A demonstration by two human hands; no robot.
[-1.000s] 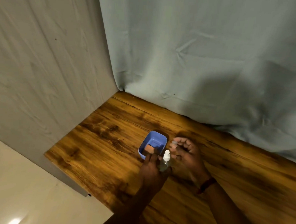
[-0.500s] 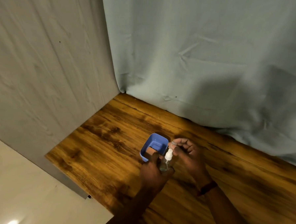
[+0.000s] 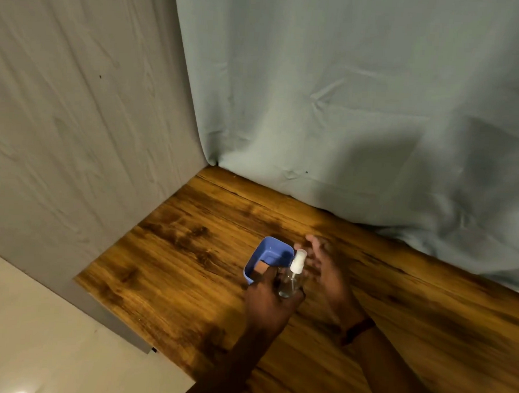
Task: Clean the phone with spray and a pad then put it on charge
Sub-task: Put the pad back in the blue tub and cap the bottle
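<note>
I think I am at the spray step, right at the start of the job. My left hand [image 3: 269,299] is wrapped round the small clear spray bottle [image 3: 291,277] and holds it up just above the wooden surface [image 3: 189,252]. The bottle leans a little, and its white top [image 3: 298,260] points up and away from me.

My right hand [image 3: 323,271] is just beside the bottle's top, on the right of it. It is blurry. Its fingers look stretched out and loose, and I see nothing in them.

A blue tub [image 3: 275,249] sits on the surface, just behind my left hand and very near the bottle. A tan pad [image 3: 260,268] lies inside the tub, partly hidden by my left fingers.

I cannot see the phone anywhere, and no charger either. So I judge that no cleaning is done yet.

What comes next, I think, is to get spray onto the pad. For that I need the pad out of the tub, which is a job for the free right hand. The white top must point at the pad, and a left finger must sit on it to press down. After that I must find the phone.
</note>
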